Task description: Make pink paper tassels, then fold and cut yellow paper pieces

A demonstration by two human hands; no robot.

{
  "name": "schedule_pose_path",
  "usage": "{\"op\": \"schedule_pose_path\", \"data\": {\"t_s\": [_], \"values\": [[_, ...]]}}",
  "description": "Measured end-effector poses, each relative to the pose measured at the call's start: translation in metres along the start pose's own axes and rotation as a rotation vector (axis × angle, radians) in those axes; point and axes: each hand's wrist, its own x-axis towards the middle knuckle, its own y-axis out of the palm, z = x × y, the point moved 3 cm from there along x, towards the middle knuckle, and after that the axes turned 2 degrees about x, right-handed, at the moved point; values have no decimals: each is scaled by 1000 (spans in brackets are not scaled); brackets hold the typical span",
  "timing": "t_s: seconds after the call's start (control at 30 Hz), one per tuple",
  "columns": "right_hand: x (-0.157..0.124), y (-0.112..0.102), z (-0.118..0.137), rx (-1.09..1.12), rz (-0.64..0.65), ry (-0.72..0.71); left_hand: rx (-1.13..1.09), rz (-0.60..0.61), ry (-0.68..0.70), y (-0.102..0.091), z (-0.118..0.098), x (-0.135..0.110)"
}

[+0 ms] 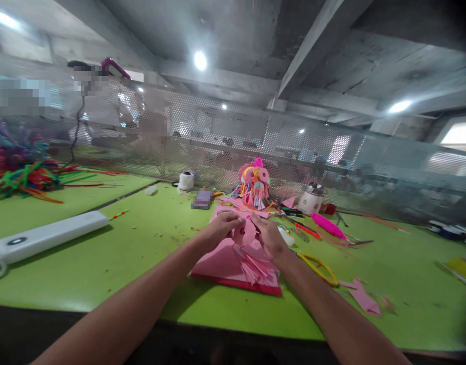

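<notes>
Between my hands is a pink paper cutout (pixel 248 234) with a rounded upper part and a small dark spot on it. A pink paper tassel (pixel 255 266) of thin strips hangs or lies just below it. My left hand (pixel 225 225) grips the cutout's left edge, fingers closed. On the other side, my right hand (pixel 269 235) pinches its upper right edge. Underneath both hands lies a stack of pink paper sheets (pixel 213 266) with a darker red-pink bottom layer. Parts of the fingertips are hidden behind the paper.
A colourful fringed paper ornament (pixel 255 182) stands behind my hands. Yellow-handled scissors (pixel 320 268) and a pink paper scrap (pixel 364 296) lie right. A white power strip (pixel 52 235) lies left, near bundled pipe cleaners (pixel 23 180). A perforated metal screen (pixel 217 137) borders the green table.
</notes>
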Motion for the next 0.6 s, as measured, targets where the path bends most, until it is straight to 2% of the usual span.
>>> {"op": "schedule_pose_path", "data": {"t_s": [0.07, 0.13, 0.6], "values": [[3, -3, 2, 176, 1, 73, 16, 30, 2, 1, 0, -1], [6, -7, 6, 257, -14, 98, 25, 52, 2, 2, 1, -2], [12, -21, 17, 239, -69, 21, 49, 65, -8, -2, 7, 2]]}}
